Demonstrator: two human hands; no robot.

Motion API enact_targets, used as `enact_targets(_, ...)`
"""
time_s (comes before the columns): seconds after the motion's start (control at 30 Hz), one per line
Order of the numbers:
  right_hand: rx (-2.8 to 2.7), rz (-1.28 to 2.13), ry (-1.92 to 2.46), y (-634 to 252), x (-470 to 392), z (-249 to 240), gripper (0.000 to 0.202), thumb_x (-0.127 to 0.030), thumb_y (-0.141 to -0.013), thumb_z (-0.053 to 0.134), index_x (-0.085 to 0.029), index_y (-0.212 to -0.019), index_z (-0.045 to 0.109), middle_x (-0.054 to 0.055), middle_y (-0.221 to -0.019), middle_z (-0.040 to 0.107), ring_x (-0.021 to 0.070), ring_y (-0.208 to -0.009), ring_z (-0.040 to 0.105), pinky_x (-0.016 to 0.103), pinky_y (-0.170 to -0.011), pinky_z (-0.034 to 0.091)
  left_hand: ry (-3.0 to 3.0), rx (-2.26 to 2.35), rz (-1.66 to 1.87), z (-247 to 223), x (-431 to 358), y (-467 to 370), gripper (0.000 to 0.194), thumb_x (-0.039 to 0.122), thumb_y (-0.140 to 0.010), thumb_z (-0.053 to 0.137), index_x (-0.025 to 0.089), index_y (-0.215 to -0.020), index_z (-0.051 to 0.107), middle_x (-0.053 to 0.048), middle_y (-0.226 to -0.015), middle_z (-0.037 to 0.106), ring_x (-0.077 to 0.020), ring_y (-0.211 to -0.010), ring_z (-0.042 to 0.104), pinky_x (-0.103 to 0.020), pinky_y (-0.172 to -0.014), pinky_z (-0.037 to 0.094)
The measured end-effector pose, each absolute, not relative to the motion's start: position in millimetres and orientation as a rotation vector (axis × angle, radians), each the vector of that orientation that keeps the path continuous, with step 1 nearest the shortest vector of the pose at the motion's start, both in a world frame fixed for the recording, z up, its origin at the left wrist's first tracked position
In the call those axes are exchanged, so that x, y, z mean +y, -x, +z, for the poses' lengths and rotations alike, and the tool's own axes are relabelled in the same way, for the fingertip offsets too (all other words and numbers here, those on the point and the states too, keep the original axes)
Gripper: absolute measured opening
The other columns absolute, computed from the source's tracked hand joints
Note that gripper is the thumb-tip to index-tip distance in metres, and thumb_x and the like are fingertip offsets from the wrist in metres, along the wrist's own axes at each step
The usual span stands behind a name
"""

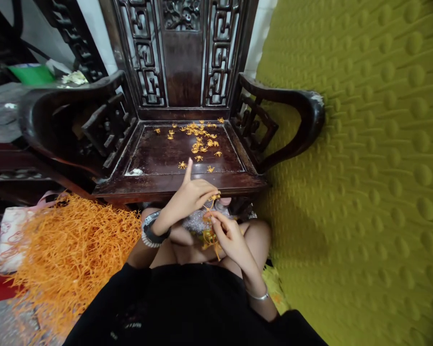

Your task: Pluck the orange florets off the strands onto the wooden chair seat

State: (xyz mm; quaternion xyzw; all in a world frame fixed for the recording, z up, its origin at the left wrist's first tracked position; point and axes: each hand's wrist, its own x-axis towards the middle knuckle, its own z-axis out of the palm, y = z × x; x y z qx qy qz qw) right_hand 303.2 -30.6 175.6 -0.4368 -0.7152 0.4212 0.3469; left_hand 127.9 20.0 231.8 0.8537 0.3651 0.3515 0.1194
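Just below the middle of the frame, the left hand (191, 196) pinches a small orange piece (213, 197), one finger raised, and the right hand (231, 236) seems to pinch its lower strands, though the detail is small. Similar pieces (198, 129) dot the chair seat (155, 154) at upper centre; an orange heap (79, 254) fills the lower left.

The right hand (234, 239) partly hides the orange strands (212, 239) below centre; the carved chair back (183, 67) runs off the top edge; the black shirt's (195, 302) lettering (133, 326), bottom left, is unreadably small.
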Motion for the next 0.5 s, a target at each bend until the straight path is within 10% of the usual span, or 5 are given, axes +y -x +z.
enact_targets(0.5,-1.8,0.866,1.003,-275.8,-41.4,204.6,0.029,-0.028,-0.098,0.037,-0.02,-0.11,0.062,0.0,-0.069,0.059,0.0116,-0.053,0.05,0.024,-0.055,0.036,-1.959,1.417,1.853,244.1,1.8,-119.1,0.021,0.027,-0.093,0.051,0.023,-0.075,0.062,0.006,-0.076,0.07,-0.0126,-0.071,0.065,-0.052,-0.121,0.004)
